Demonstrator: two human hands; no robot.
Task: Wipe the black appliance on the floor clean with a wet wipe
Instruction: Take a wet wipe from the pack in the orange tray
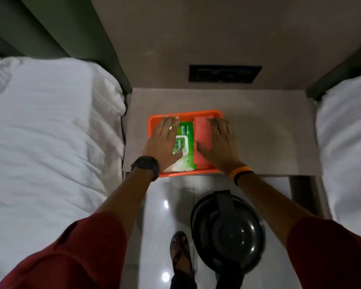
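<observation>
A round black appliance (227, 230) with a carry handle stands on the glossy floor below the nightstand. On the nightstand sits an orange tray (196, 114) that holds a green pack of wet wipes (184, 140) and a folded pink cloth (202, 132). My left hand (164, 140) lies flat, fingers spread, over the left part of the pack. My right hand (220, 142) lies flat over the pink cloth and the tray's right side. Neither hand is closed around anything.
The grey nightstand (269, 138) stands between two beds with white bedding (50, 132) (350, 142). A dark socket panel (225, 73) is set in the wall behind. My sandalled foot (180, 251) stands on the floor left of the appliance.
</observation>
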